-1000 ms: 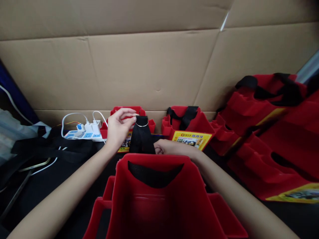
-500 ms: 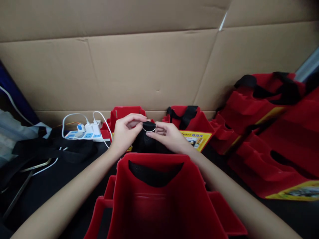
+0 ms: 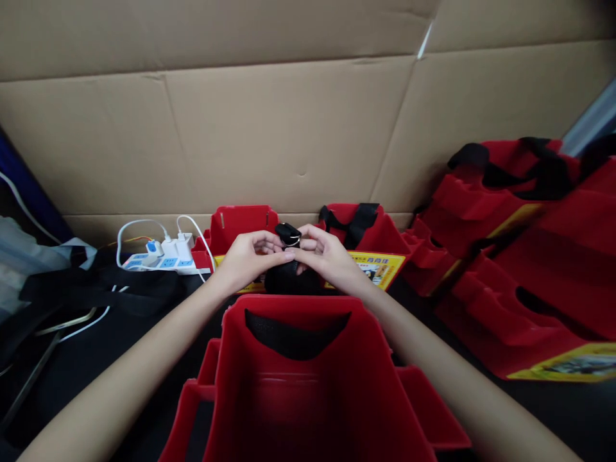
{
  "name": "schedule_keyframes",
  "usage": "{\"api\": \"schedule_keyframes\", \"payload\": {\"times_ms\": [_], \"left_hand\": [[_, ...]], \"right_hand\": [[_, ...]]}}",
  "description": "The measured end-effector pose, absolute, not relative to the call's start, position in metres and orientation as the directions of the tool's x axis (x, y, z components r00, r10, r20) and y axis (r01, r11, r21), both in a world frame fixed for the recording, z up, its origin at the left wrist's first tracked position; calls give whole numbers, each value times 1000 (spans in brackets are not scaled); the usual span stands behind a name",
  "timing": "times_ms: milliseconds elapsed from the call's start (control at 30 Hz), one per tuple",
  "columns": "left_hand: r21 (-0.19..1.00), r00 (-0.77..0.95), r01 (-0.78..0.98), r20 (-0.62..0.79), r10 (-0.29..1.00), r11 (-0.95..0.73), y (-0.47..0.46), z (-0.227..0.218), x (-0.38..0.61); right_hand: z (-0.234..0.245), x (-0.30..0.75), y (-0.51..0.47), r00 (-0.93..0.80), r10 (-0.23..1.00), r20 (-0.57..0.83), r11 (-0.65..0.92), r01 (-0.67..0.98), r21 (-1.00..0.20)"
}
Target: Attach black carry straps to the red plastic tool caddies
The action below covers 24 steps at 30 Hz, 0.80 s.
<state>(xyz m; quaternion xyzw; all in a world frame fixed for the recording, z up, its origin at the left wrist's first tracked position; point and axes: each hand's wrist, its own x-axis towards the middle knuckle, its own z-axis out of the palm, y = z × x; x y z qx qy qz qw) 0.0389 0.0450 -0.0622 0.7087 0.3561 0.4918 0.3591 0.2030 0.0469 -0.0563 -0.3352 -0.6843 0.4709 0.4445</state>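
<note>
A red plastic box [image 3: 308,414] stands open-topped right below me, with side pockets on its left and right. A black webbing strap [image 3: 298,337] passes through slots in its far wall and sags along the inside. Beyond that wall, the strap's folded end with a metal ring [image 3: 290,236] sticks up between my hands. My left hand [image 3: 250,258] pinches the strap low, its thumb reaching across to the right thumb. My right hand [image 3: 325,256] has its fingers curled around the strap beside the ring. Fingers partly hide the strap between them.
Two more red boxes [image 3: 245,221] [image 3: 385,231] stand behind my hands, against a cardboard wall [image 3: 289,141]. Stacked red boxes with black straps [image 3: 500,212] fill the right side. At left lie a white power strip [image 3: 168,262] with plugged-in cables and a black strap [image 3: 106,282].
The strap's end has tipped upward, and its ring now sits above my thumbs. My left hand has shifted lower, with its thumb stretched to the right. The view has moved slightly.
</note>
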Motion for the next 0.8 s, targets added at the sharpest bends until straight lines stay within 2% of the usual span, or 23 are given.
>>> {"api": "schedule_keyframes", "payload": {"times_ms": [67,200,300,433,633,800], "left_hand": [[882,300,120,405,864,-455,46,-61,38],[865,335,174,397,854,-470,45,-61,38],[806,320,247,457,830,-538,47,-66,38],[728,419,299,481,770,-617,53,-71,36],[816,518,155,413,749,-557,51,-59,27],[826,600,167,348,720,-538,45,-46,19]], "right_hand": [[-55,204,47,-411,867,283,327,39,-944],[-53,206,44,-438,860,261,306,33,-952],[-56,206,43,-466,844,264,319,41,-947],[-60,206,44,-525,791,315,420,92,-903],[-59,209,46,-464,757,459,600,216,-770],[-50,213,37,-487,705,515,679,254,-689]]}}
